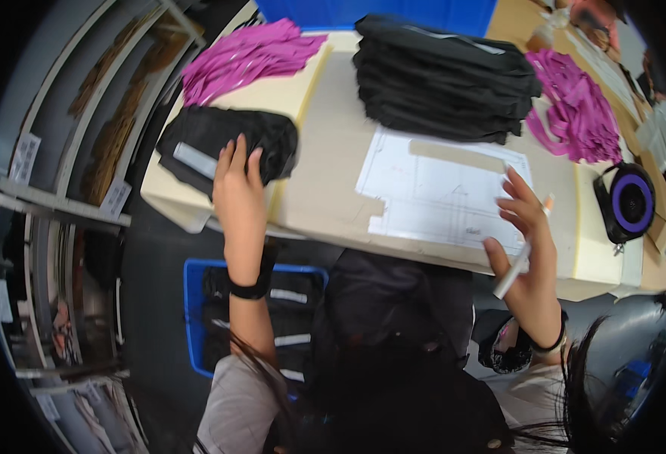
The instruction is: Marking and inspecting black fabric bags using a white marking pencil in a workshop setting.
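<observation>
My left hand lies palm down on a bundle of black fabric at the left of the table, its fingers spread. A white strip lies across that bundle, partly beneath the hand. A slim white pen rests between the thumb and fingers of my right hand. That hand is raised over the right edge of a white paper pattern with drawn lines and a long cut-out. Behind the paper stands a tall stack of folded black fabric pieces with a white strip on top.
Magenta fabric strips lie back left, with another magenta pile at right. A round purple-and-black device sits near the right edge. A blue bin stands behind; a blue crate holds black bundles below. Shelving lines the left.
</observation>
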Demonstrator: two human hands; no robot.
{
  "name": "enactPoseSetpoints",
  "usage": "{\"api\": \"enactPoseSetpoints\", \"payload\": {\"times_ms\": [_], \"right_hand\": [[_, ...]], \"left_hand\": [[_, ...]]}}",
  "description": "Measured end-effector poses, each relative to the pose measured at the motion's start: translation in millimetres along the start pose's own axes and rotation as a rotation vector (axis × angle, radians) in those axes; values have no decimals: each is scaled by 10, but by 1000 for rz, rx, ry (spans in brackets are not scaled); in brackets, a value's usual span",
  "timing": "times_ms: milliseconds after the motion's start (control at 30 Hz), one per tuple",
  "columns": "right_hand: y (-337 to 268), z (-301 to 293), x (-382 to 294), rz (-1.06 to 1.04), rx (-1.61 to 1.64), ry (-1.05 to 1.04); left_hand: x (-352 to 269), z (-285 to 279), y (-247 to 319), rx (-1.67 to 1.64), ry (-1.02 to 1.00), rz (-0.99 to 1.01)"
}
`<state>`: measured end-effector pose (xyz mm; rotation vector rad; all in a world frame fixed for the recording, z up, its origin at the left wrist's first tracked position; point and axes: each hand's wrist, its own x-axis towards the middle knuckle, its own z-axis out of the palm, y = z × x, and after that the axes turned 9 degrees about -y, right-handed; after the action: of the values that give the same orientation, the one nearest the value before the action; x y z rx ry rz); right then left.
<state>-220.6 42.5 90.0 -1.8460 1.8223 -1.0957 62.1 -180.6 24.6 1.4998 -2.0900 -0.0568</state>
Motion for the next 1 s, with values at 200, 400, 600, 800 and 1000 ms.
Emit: {"api": "enactPoseSetpoints", "payload": {"times_ms": [200,400,600,800,1000], "right_hand": [[185,25,-516,321,234,44],[161,91,-558,320,356,58],[85,394,-374,98,455,35],[-73,583,-135,-359,196,-8],[-182,510,-174,-386,166,119]], "left_hand": [[-17,-122,147,-283,14,-146],[-236,-406,509,-519,285,-127],[-443,-545,923,-1166,257,-72],[-741,-665,1266,-1413,-232,-202],[-1068,-540,1338,-1979,-447,87]]}}
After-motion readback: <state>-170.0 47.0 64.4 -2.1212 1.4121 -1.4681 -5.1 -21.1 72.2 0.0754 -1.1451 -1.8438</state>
